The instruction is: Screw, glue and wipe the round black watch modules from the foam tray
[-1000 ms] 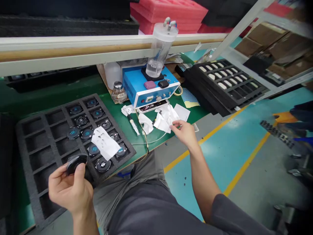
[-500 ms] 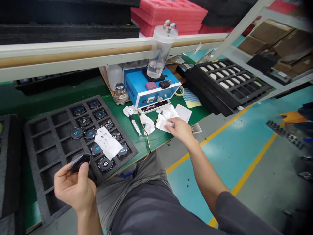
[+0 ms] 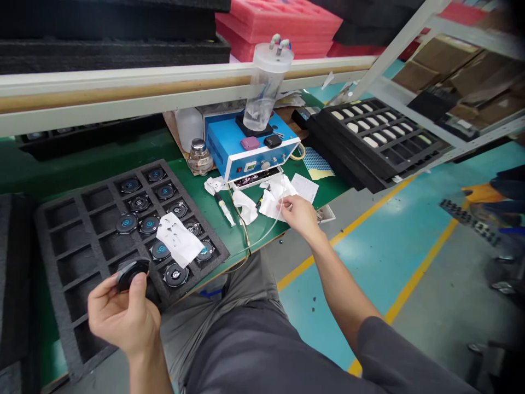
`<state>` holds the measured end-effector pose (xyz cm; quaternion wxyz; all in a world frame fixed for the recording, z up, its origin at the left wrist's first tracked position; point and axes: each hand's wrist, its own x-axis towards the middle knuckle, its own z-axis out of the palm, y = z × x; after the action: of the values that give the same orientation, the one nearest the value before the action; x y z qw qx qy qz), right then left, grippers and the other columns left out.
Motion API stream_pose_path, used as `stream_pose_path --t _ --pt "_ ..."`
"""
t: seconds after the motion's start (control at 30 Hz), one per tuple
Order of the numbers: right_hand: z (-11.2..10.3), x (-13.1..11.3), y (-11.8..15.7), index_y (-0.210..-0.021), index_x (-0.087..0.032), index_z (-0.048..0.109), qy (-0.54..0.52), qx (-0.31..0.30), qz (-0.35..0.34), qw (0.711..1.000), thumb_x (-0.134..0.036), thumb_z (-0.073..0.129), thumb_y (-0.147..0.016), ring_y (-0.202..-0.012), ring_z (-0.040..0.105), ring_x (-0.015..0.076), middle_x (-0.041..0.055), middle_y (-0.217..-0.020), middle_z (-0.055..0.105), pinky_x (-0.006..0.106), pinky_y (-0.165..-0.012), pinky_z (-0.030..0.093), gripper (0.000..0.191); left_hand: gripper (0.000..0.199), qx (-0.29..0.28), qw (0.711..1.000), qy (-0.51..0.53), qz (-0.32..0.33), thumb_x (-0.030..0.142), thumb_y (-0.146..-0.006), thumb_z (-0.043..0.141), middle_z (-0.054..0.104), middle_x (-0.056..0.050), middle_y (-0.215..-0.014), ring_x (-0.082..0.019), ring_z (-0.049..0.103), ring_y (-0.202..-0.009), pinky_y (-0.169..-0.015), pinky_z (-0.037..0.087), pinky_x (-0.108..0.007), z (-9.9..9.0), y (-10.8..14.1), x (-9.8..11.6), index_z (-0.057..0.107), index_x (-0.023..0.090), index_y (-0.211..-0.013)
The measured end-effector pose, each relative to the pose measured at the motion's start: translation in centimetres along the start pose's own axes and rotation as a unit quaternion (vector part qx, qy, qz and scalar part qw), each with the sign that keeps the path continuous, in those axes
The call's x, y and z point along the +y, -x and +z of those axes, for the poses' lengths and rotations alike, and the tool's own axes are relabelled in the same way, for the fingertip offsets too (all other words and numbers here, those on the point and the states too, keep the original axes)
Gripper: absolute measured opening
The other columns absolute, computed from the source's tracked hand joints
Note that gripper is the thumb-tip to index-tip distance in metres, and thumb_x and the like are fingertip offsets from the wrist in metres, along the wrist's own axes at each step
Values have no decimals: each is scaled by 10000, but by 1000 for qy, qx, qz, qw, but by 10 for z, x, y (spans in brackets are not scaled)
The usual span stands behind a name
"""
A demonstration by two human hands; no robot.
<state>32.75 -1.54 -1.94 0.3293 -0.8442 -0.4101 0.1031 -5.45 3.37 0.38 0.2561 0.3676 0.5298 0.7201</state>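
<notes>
Green and worn, the desk (image 3: 215,219) stands beside a grey-and-teal floor (image 3: 377,246) with yellow lines, under a white rail with pink foam (image 3: 279,24) stacked behind it. The left hand (image 3: 125,314) grips a black round part (image 3: 132,273) between thumb and fingers, tilted above the near side of a dark foam tray (image 3: 53,284). Similar round parts lie in the tray's right-hand compartments, and a stained white paper (image 3: 179,241) covers some of them. The right hand (image 3: 299,216) has thumb and forefinger drawn together over crumpled white tissue (image 3: 271,203), right by a thin clear tube (image 3: 266,236); whether it pinches the tube cannot be told. Left of the tissue lies a syringe (image 3: 225,212). Behind, a blue box (image 3: 223,145) carries a clear cylinder (image 3: 262,96), with a glass jar (image 3: 200,160) just beside the box.
</notes>
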Motion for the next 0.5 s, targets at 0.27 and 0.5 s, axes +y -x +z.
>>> stream_pose_path --t 0.27,0.5 --pt "-21 -4 -5 -697 -204 700 -78 -34 28 996 -329 674 -701 -667 581 181 29 -694 687 309 -680 436 128 459 -19 1000 -11 4 269 -520 856 616 18 -797 -184 664 -717 -777 606 -468 -3 1 -2 561 174 -858" --pt "-55 1 -8 -685 -189 668 -242 56 80 965 -377 664 -680 -547 483 125 -9 -591 567 259 -497 365 188 445 -16 1000 -13 4 278 -524 856 611 21 -802 -177 658 -720 -788 604 -465 -3 1 -1 561 176 -841"
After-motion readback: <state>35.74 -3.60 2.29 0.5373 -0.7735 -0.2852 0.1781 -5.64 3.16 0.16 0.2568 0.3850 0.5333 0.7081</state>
